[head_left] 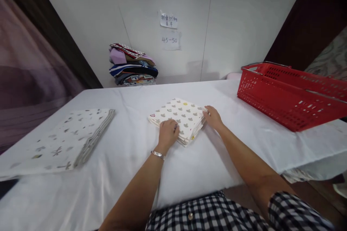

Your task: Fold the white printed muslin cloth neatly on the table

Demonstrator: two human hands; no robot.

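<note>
Resting position: both hands lie on one folded cloth near the middle of the tabletop.
Left hand: palm down on the near left corner of the folded cloth; grip flat and loose, fingers curled over the top layer, nothing enclosed. A metal bracelet sits on the wrist.
Right hand: placed at the right corner of the same cloth; fingertips touch the edge of the layers. Whether the grip pinches the edge or only rests against it cannot be told.
Folded cloth: cream fabric printed with small grey shapes and a few coloured ones; folded to a square of several layers, turned so one corner points to the person; lies flat on the white cover.
Second cloth: larger pale folded piece with dark scattered motifs; lies flat at the left of the tabletop, well apart from the hands.
Red basket: perforated plastic with metal handles; stands at the right edge of the tabletop, apart from the cloth.
Fabric stack: mixed coloured pieces piled against the wall at the far side.
Wall notes: two paper slips fixed above the stack; the lower reads 45-50.
Clothing: checked sleeves at the bottom of the view.
</note>
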